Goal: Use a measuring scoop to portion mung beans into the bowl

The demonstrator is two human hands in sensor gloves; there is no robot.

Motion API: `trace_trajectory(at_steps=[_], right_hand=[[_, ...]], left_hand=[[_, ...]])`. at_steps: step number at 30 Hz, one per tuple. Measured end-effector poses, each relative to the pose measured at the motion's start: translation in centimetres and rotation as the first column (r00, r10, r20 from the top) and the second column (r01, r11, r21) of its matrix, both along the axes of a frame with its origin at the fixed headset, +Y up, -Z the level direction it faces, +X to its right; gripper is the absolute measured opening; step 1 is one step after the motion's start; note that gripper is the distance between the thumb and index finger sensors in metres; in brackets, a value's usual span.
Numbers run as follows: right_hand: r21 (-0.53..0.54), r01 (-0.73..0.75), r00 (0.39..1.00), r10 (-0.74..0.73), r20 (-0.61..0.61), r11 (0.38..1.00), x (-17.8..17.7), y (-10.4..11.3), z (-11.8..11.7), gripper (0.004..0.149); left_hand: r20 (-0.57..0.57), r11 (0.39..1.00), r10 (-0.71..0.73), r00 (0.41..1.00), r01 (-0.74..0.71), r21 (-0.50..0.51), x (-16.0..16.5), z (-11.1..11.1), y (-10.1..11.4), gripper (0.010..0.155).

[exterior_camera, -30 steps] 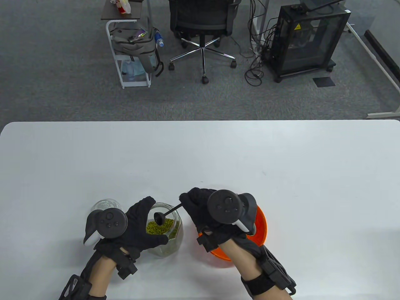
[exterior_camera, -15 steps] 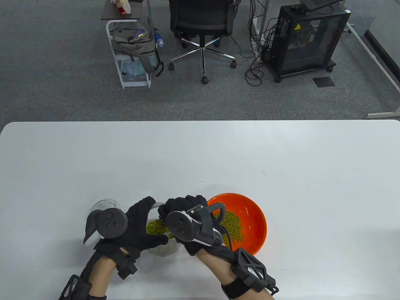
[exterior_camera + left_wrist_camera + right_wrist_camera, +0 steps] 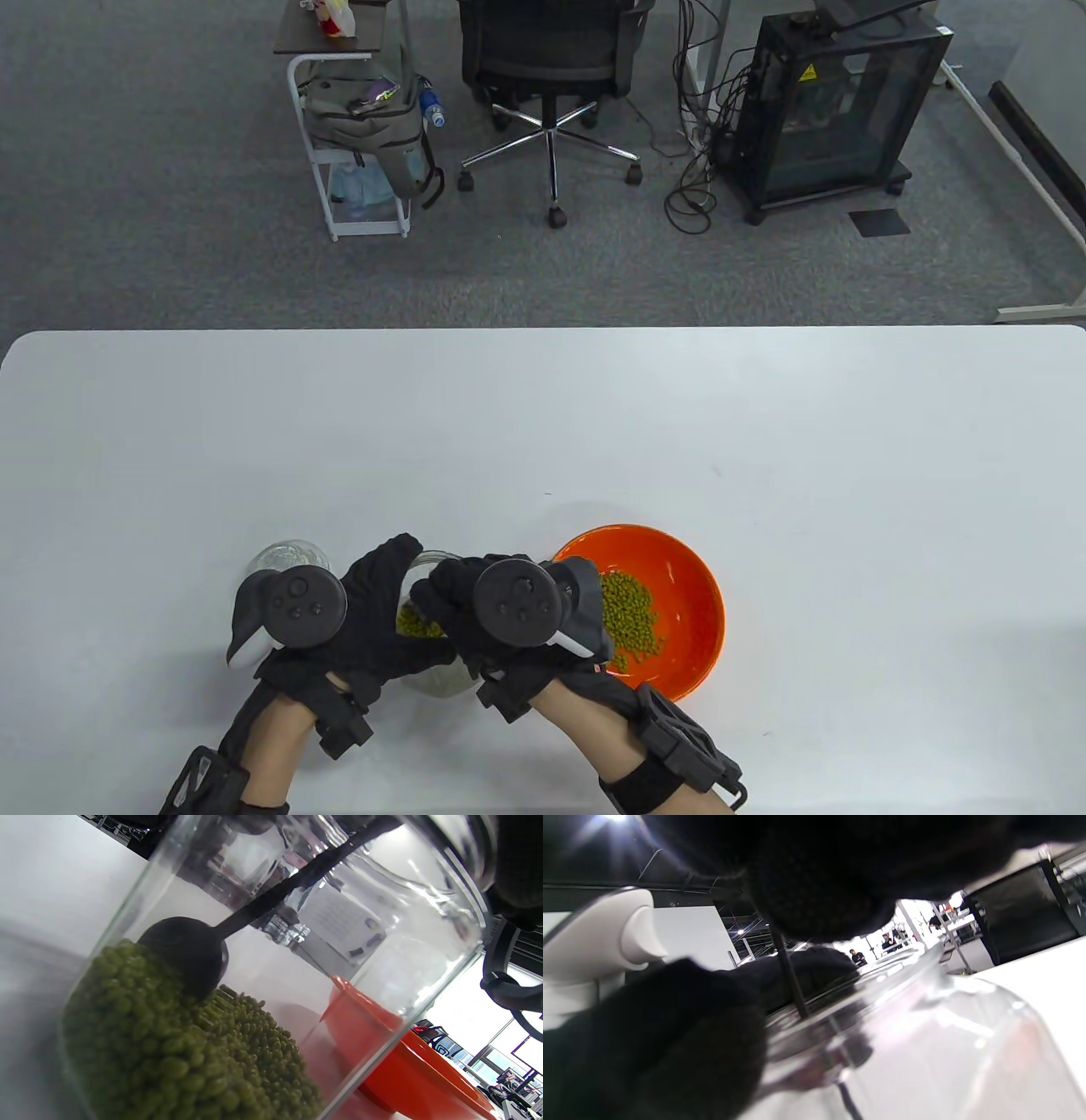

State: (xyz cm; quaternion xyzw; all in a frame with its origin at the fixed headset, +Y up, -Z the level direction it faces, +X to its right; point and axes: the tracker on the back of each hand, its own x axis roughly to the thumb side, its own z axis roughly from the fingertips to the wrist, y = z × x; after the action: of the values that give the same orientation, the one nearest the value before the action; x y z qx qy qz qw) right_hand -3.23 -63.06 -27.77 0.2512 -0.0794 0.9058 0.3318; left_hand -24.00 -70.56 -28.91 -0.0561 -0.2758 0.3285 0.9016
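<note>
The left hand (image 3: 373, 624) gripped the glass jar (image 3: 382, 942), steadying it for scooping. The right hand (image 3: 484, 607) pinched the measuring scoop (image 3: 186, 950), its cup below digging into the mung beans (image 3: 169, 1052).

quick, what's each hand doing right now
Left hand: grips the glass jar.
Right hand: holds the black measuring scoop, dipped in the mung beans.

My white table (image 3: 543, 424) fills the lower half of the frame. Near its bottom edge stand my glass jar (image 3: 441, 671), an orange bowl (image 3: 691, 611) just right of it, and a clear lid (image 3: 284, 558) at left.
</note>
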Motion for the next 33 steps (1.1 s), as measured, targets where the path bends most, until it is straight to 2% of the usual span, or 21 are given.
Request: trace_trajectory(at_steps=[5,12,14,19,25,33], right_hand=[[-0.143,0.130,0.991,-0.130,0.008,0.981,1.6,-0.8,-1.2,0.046],[-0.309,0.349,0.935,-0.304,0.184,0.885,5.3,-2.4,-2.8,0.046],[-0.329,0.417,0.903,-0.344,0.258,0.847,6.4,-2.8,-2.9,0.045],[-0.340,0.484,0.862,-0.374,0.342,0.806,8.4,-3.5,-2.8,0.045],[-0.339,0.524,0.833,-0.389,0.393,0.781,10.0,-4.0,-2.6,0.045],[-0.353,0.600,0.785,-0.442,0.435,0.718,12.1,-4.4,-2.9,0.045]], left_hand=[[0.000,1.000,-0.001,1.000,0.001,0.000,0.0,0.0,0.0,0.125],[0.000,1.000,-0.003,1.000,0.003,0.002,0.0,0.0,0.0,0.125],[0.000,1.000,-0.002,1.000,0.002,0.001,0.0,0.0,0.0,0.125],[0.001,1.000,-0.004,1.000,0.004,0.000,0.0,0.0,0.0,0.125],[0.001,1.000,-0.002,1.000,0.002,-0.002,0.0,0.0,0.0,0.125],[0.003,1.000,0.000,1.000,0.000,-0.004,0.0,0.0,0.1,0.125]])
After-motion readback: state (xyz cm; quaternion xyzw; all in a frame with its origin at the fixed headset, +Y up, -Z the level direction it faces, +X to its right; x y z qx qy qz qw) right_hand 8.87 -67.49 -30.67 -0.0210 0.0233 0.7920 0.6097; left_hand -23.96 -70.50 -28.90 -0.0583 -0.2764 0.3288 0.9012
